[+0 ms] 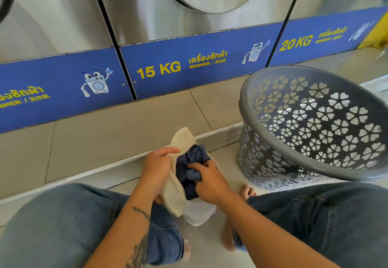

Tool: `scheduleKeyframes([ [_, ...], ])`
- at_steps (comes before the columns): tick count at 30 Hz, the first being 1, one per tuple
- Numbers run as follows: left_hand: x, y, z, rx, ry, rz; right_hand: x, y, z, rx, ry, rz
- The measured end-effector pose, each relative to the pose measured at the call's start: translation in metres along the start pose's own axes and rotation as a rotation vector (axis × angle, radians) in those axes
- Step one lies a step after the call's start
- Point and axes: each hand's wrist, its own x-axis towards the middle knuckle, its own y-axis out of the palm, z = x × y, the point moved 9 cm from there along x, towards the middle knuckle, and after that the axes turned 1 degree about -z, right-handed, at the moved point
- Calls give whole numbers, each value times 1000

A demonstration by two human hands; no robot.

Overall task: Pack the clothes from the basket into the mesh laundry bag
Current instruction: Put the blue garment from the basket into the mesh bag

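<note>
A cream mesh laundry bag (pixel 175 192) lies on the floor between my knees with its mouth held open. My left hand (pixel 157 166) grips the bag's left edge near the top. My right hand (pixel 206 180) is closed on a dark blue garment (pixel 192 158) that sits bunched in the bag's mouth. Something white (pixel 199 213) shows at the bag's lower end. The grey plastic basket (pixel 310 127) with flower-shaped holes stands tilted at the right, its inside showing no clothes.
Steel washers (pixel 189 11) with blue 15 KG and 20 KG labels line the far side on a raised tiled step (pixel 117 133). My jeans-clad knees frame the bag, and bare feet rest on the floor tiles near the basket.
</note>
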Motion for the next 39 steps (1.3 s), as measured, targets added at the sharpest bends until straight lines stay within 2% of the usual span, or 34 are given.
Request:
scheduleKeyframes([
  [3,2,5,0,22,-7,69,6,2,15,-114,-9,-13],
  [5,3,2,3,0,-21,42,0,36,15,-219,-81,208],
  [7,3,-5,6,-2,-38,-20,-8,63,-3,-289,-13,463],
  [9,4,-10,9,-16,-51,-64,-6,66,-8,-256,52,545],
  [12,5,-19,11,-6,-51,-122,-3,60,15,-265,-73,593],
  [14,6,-20,12,-26,-65,-136,-8,51,19,-260,-117,566],
  [15,6,-19,12,-36,-71,-139,-7,39,22,-242,-127,481],
  [18,5,-16,10,-36,-61,-138,-4,-5,44,-224,-214,32],
  [19,4,-16,9,-37,-59,-136,-5,-10,51,-229,-257,-53],
  [20,5,-16,8,-33,-57,-136,-6,-6,54,-234,-283,-52],
  [23,4,-19,9,-24,-71,-139,-10,37,28,-179,-155,272],
  [25,3,-20,11,-11,-93,-142,-8,46,18,-67,-114,359],
  [27,2,-21,11,11,-104,-142,1,29,26,29,-117,244],
  [30,3,-19,12,8,-121,-131,12,-19,36,74,-127,-149],
  [31,2,-19,12,4,-131,-134,13,-25,38,107,-137,-208],
  [32,2,-18,11,7,-137,-137,16,-24,37,155,-139,-203],
  [34,2,-15,10,16,-134,-133,20,-2,28,199,-88,-21],
  [36,2,-12,11,7,-127,-116,18,24,7,168,48,178],
  [39,4,-10,13,0,-139,-95,21,26,-13,217,194,305],
])
